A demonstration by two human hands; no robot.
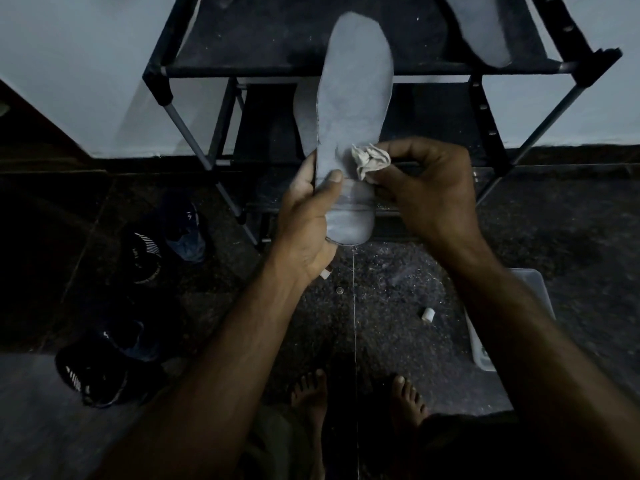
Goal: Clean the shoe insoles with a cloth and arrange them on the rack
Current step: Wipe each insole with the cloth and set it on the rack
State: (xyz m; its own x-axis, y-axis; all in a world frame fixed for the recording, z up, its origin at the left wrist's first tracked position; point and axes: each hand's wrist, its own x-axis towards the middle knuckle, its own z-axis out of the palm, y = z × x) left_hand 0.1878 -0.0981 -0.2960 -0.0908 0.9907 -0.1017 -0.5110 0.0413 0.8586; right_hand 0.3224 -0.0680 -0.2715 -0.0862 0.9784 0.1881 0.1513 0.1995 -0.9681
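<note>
Over on the left, two dark shoes sit on the dark floor: one shoe farther out near the rack's leg, the other shoe nearer the person, both well apart from the action. Moving in, the left hand is clamped on the heel end of a grey insole, thumb pressed across its face and fingers wrapped behind its edge, holding it up lengthwise in front of the black rack with the toe pointing far. There looks to be a second insole tucked behind it, its edge peeking out on the left, though how the two are stacked is hard to tell. Just to the right, the right hand pinches a crumpled pale cloth in curled fingers, the cloth touching the held insole near its heel half. Far right on the top shelf lies another insole, flat and alone. That makes three insoles counted. Near right on the floor: one small white cylinder and one clear plastic lid. Two bare feet below.
</note>
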